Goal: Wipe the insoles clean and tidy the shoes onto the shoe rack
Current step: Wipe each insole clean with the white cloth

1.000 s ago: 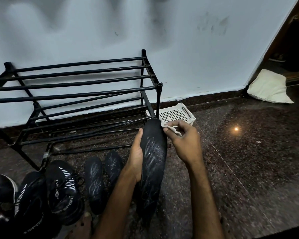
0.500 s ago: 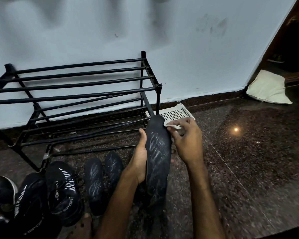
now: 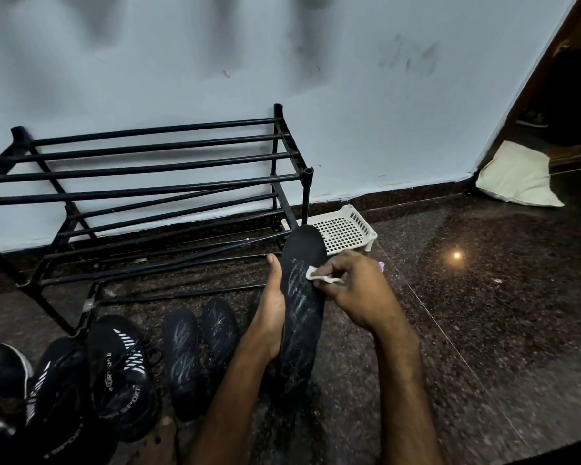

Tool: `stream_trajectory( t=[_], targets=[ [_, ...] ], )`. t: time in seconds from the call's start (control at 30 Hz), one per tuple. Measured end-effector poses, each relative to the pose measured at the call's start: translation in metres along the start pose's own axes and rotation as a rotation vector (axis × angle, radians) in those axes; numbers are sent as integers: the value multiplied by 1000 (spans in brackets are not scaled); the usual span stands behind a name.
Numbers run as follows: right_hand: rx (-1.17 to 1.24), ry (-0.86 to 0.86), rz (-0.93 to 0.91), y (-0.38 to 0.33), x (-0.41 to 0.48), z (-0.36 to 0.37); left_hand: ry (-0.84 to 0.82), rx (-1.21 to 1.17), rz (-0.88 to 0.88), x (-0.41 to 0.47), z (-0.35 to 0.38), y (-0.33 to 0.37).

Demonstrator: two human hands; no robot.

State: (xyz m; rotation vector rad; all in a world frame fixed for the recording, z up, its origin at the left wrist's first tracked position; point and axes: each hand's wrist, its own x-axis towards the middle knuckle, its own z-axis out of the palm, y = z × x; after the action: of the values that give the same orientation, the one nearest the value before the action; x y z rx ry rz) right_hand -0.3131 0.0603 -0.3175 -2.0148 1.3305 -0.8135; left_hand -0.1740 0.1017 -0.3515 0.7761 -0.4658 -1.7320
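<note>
Two grips work on one insole. The right grip (image 3: 356, 290) pinches a small white wipe (image 3: 316, 273) in curled fingers and presses it on the insole (image 3: 302, 317), a little below its toe end. The left grip (image 3: 270, 310) clasps the insole's left edge, with the thumb lying up along the rim; its fingers are hidden behind.

The insole is black and is held nearly upright over the floor (image 3: 450, 330), toe end up and heel down beside the left forearm. Pale whitish streaks cross its face, thickest near the wipe and thinner toward the heel.

To the left, two more black insoles (image 3: 183, 360) lie side by side on the floor, both streaked the same way. Further left sit black shoes (image 3: 121, 374) with white stripes and lettering, crowded together at the foot of the rack (image 3: 155, 169). The rack is black, made of bars, and stands against the pale wall. A white perforated basket (image 3: 346, 229) lies on the floor just beyond the insole's toe, beside the rack's right post. Well off to the right, a cream cushion (image 3: 517, 176) rests at the wall's corner.
</note>
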Motion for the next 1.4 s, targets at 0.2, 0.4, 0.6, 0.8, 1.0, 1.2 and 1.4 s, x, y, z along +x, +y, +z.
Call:
stream_trajectory(
  t=[0.2,0.4,0.6,0.8,1.0,1.2,1.4],
  targets=[
    [-74,169,-63,-4,6,9,18,-1,40,0,-4,-1],
    [-109,153,-43,-3,3,6,-18,-26,-4,2,-2,-5],
    [-52,69,-46,-4,2,6,5,-45,-2,5,-4,-5],
    [-92,305,-19,-9,8,9,1,-12,0,9,-7,-8],
    [-83,138,-18,-8,4,9,3,-59,-11,8,-9,-6],
    [-9,7,-101,-23,5,18,14,-105,19,5,-3,-7],
    [-59,266,-75,-22,8,20,-3,-91,32,4,-1,-5]
  ],
)
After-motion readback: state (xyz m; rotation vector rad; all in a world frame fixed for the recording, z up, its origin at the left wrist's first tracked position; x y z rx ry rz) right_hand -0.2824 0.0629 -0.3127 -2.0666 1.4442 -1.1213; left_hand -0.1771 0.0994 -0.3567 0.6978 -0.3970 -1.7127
